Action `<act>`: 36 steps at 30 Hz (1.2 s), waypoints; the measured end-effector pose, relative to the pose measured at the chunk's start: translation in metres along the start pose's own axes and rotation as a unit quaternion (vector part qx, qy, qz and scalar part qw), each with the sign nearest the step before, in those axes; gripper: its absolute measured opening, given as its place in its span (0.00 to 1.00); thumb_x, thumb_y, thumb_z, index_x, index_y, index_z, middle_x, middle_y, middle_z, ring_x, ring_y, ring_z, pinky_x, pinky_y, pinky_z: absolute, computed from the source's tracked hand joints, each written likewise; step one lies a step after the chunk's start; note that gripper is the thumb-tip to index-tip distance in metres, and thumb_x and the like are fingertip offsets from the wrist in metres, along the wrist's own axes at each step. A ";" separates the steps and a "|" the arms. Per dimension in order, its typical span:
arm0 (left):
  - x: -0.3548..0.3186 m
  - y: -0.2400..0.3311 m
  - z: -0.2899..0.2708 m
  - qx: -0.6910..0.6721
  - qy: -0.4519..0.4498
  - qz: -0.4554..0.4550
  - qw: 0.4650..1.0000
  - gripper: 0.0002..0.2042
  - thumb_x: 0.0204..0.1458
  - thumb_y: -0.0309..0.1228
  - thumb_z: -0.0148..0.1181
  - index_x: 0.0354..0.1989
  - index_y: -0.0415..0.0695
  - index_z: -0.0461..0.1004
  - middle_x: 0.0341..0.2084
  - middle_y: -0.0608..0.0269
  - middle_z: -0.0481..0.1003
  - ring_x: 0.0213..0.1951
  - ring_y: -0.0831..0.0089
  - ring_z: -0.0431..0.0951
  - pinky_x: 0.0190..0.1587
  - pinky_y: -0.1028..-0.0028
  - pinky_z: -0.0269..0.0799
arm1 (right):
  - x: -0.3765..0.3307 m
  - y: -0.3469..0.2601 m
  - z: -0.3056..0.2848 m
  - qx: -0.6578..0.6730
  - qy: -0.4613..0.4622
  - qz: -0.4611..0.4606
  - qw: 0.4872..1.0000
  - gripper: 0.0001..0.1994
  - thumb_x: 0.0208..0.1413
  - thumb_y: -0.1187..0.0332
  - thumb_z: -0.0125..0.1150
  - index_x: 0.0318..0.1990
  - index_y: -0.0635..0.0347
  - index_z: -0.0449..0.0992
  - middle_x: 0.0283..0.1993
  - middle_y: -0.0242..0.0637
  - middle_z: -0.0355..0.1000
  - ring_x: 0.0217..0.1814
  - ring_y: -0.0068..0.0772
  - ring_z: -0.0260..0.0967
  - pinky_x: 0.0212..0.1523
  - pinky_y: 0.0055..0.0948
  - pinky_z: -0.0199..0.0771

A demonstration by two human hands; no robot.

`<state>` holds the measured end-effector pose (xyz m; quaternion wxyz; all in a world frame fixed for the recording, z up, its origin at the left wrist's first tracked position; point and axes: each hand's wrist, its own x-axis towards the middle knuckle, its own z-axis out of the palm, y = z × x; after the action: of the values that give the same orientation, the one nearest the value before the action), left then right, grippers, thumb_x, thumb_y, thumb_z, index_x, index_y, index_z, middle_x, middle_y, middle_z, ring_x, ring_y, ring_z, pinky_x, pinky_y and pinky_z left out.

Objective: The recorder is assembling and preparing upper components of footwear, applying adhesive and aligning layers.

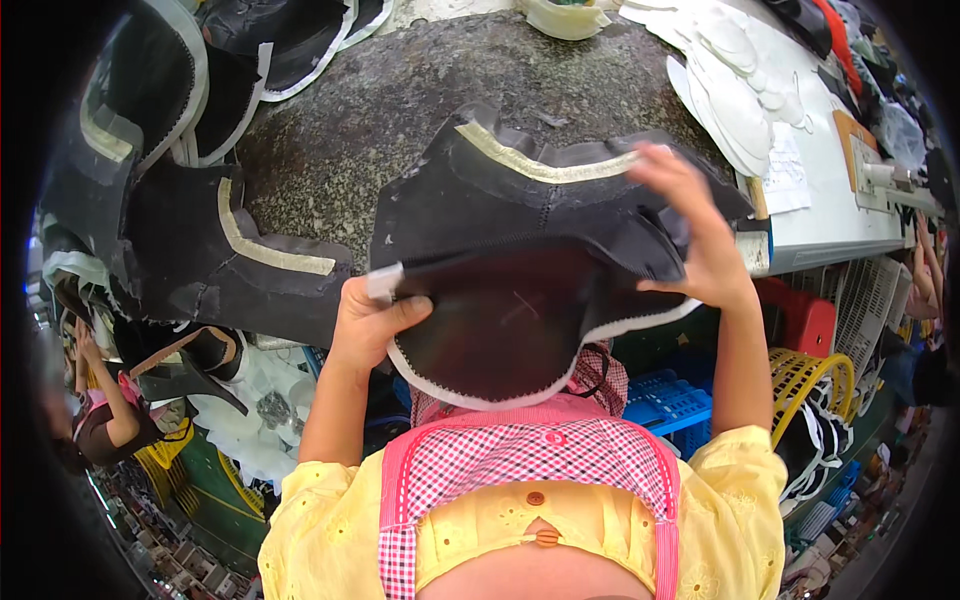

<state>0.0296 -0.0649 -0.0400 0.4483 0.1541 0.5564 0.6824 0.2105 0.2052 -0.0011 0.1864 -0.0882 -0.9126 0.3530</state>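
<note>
A black shoe upper (470, 215) with a pale tape strip along its top curve lies over the near edge of the dark stone slab. Its near flap, dark inside with a white border, hangs toward my apron. My left hand (370, 318) is closed on the flap's left corner, thumb on top, beside a small white tab. At the right side my right hand (700, 235) has thumb and fingers spread apart. Its blurred fingertips are by the right end of the tape strip, and its thumb is against the folded black edge below.
Another black upper (190, 255) with a pale strip lies at the left, with more black pieces (150, 70) behind. The stone slab (330, 140) is speckled. A pale bowl (565, 18) stands at the back. White cut shapes (720, 100) cover the right table; a yellow basket (815, 375) stands below.
</note>
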 end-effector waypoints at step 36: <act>0.023 -0.031 -0.024 0.166 0.161 0.021 0.973 0.07 0.45 0.20 0.57 0.34 0.35 0.73 0.25 0.66 0.71 0.27 0.83 0.68 0.29 0.82 0.62 | 0.116 0.042 0.059 -0.055 -0.360 0.269 0.892 0.16 0.45 0.62 0.58 0.27 0.70 0.67 0.24 0.54 0.65 0.30 0.53 0.64 0.32 0.39 0.62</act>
<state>0.0133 -0.0626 -0.0827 0.3064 0.1257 0.7237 0.6055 0.0819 0.2341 -0.0376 -0.2620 -0.2071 -0.8765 0.3468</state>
